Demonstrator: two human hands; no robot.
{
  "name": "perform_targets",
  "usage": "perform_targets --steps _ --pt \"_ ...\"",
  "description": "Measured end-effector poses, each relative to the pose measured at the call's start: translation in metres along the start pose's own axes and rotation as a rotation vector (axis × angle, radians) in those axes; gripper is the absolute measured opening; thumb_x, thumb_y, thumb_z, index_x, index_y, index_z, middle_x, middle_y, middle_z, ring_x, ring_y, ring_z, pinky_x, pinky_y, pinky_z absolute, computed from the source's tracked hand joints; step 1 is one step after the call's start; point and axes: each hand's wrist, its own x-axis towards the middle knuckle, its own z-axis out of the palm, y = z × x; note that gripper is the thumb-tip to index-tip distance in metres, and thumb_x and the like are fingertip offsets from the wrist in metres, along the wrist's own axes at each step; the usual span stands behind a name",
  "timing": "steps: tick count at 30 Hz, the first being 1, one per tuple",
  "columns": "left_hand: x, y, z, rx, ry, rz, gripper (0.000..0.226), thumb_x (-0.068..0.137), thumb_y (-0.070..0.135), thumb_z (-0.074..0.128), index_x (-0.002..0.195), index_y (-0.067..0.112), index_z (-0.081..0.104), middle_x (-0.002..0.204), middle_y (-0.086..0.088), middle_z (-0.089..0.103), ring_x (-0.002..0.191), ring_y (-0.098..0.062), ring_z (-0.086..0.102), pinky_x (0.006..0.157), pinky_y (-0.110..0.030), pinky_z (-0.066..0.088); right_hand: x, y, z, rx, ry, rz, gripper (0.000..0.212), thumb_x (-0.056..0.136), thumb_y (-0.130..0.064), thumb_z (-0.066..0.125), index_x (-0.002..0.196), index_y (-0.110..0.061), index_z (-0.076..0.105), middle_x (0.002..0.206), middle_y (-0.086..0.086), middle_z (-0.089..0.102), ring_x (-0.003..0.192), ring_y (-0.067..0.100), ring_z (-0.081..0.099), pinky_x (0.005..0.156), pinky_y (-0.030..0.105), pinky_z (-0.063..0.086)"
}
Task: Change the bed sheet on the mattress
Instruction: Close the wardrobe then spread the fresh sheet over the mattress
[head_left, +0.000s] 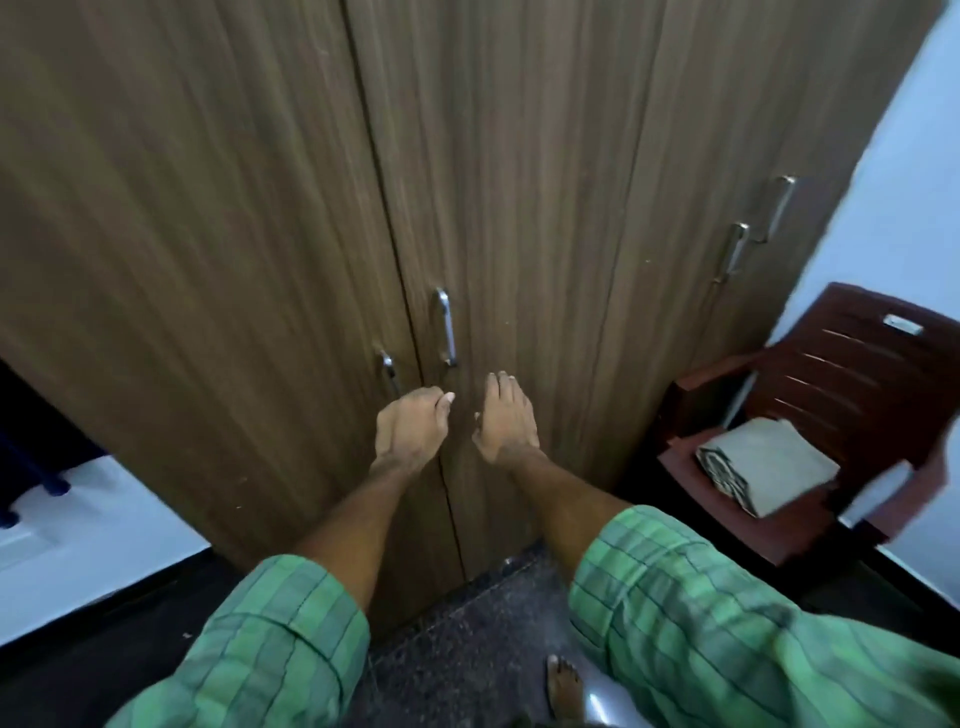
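- Wardrobe: wood-grain doors, all closed as far as shown; metal bar handles. Person stands directly before the central pair.
- Left door handle: only its upper part shows; the lower end is hidden behind the left hand.
- Right door handle: fully visible, untouched, just above and between the two hands.
- Left hand: fingers curled, thumb tip showing; raised at the foot of the left door handle. Whether the grip has closed on the handle or merely sits in front of it cannot be told.
- Right hand: fingers nearly straight, flat against or just off the right door panel; holds nothing.
- Folded sheet: a beige cloth, folded square, patterned layers showing at its edge; lies on the seat of the chair, well apart from both hands. Judged to be bed linen for the task; which sheet it is cannot be told.
- Handling, as judged: soft, light, limp; will sag and unfold if lifted by one corner. Best taken with both hands under the fold, or pinched along the thick folded edge.
- Chair: dark red-brown plastic, slatted back, right of the wardrobe against a pale wall.
- Mattress: not in view.
- Labels: a small pale tag on the chair back, illegible. No other writing seen.
- Sleeves: green check, rolled above the forearms.
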Motion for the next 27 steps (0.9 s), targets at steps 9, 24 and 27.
perform_targets --steps 9,24,27 --pt "0.005 0.123 0.077 -0.027 -0.326 0.366 0.028 0.103 0.039 0.049 0.124 0.026 0.063 0.127 0.002 0.063 0.120 -0.022 0.060 0.100 -0.040 0.045 -0.040 0.138 -0.021 -0.080 -0.113 0.331 0.079 0.098 -0.031 0.058 0.161 -0.004 0.018 0.168 0.017 0.021 0.155 0.032 0.019 0.125 0.046 0.021" --pt "0.060 0.368 0.222 -0.040 -0.828 0.652 0.064 0.110 0.045 0.029 0.165 0.019 0.008 0.173 -0.002 0.004 0.158 -0.018 0.008 0.125 -0.046 0.017 -0.049 0.385 -0.078 -0.011 -0.117 0.689 0.081 0.098 -0.035 0.057 0.161 -0.004 0.016 0.166 0.018 0.020 0.153 0.035 0.020 0.124 0.050 0.024" --pt "0.070 0.405 0.249 -0.052 -0.847 0.683 0.064 0.110 0.045 0.029 0.165 0.019 0.008 0.173 -0.002 0.004 0.158 -0.019 0.008 0.124 -0.047 0.017 -0.047 0.424 -0.084 -0.007 -0.131 0.747 0.078 0.100 -0.033 0.055 0.161 -0.004 0.016 0.167 0.018 0.018 0.153 0.035 0.019 0.124 0.050 0.025"
